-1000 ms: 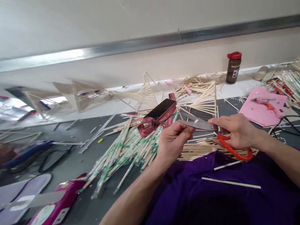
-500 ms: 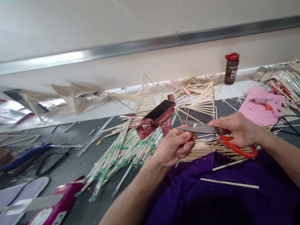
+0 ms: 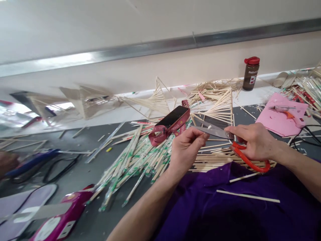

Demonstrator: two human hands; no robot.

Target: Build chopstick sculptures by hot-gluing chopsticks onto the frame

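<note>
My right hand [image 3: 253,140] grips red-handled scissors [image 3: 240,154], whose steel blades [image 3: 214,131] point left. My left hand [image 3: 185,149] is pinched shut at the blades, holding a short pale stick piece [image 3: 209,127] that pokes up between them. Below both hands lies a stack of bare bamboo sticks [image 3: 215,159] on the grey table. Two loose sticks [image 3: 248,196] rest on the purple cloth over my lap [image 3: 225,207].
Wrapped chopsticks [image 3: 130,164] fan out to the left. A phone with a red lanyard [image 3: 173,121] lies behind them. Stick-built frames [image 3: 220,107] stand at the wall, near a brown bottle [image 3: 250,73]. Pink paper with a glue gun [image 3: 281,112] sits right; a magenta case [image 3: 60,221] lower left.
Both hands stayed together at the scissors, shifting slightly up. The left fingers moved from under the blades to pinching at them. The view swayed a little.
</note>
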